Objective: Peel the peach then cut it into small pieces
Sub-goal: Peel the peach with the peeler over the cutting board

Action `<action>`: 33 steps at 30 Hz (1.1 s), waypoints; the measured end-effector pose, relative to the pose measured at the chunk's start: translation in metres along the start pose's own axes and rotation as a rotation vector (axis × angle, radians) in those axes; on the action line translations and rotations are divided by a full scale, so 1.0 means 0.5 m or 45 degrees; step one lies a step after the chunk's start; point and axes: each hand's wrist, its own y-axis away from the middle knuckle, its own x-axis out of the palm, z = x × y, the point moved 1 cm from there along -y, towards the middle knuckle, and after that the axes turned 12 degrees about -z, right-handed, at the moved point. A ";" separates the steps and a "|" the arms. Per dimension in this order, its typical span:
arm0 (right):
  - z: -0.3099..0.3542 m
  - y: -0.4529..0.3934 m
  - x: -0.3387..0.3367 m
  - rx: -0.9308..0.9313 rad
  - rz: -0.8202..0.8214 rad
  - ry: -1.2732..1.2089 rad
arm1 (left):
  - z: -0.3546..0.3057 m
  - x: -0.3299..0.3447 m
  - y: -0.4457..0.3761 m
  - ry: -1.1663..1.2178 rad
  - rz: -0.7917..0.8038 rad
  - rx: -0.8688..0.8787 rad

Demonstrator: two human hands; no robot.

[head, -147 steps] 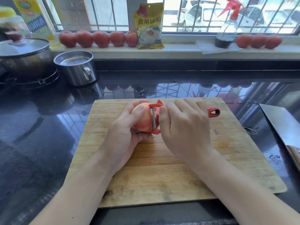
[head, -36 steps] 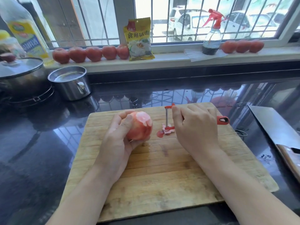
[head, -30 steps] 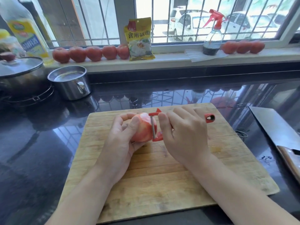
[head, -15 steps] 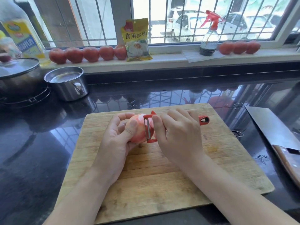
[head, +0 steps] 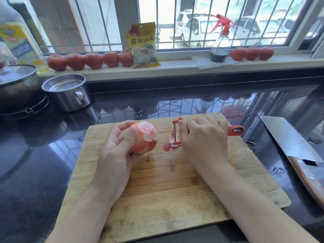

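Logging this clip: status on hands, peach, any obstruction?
Left hand grips peach, partly peeled. Right hand holds peeler, clear of fruit, peel strips beneath. Cleaver off board, nothing obstructing.

round pinkish-red peach (head: 146, 137) is partly peeled, pale flesh showing up top, sitting over the left of the wooden cutting board (head: 175, 199); a few thin skin peelings (head: 171, 143) lie just right of it

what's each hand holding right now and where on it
The left hand grips the peach round its left side and underside. The right hand holds the peeler by its handle.
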 end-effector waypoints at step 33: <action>0.014 -0.006 -0.018 0.065 -0.285 -0.274 | 0.007 -0.005 -0.011 0.042 0.043 -0.231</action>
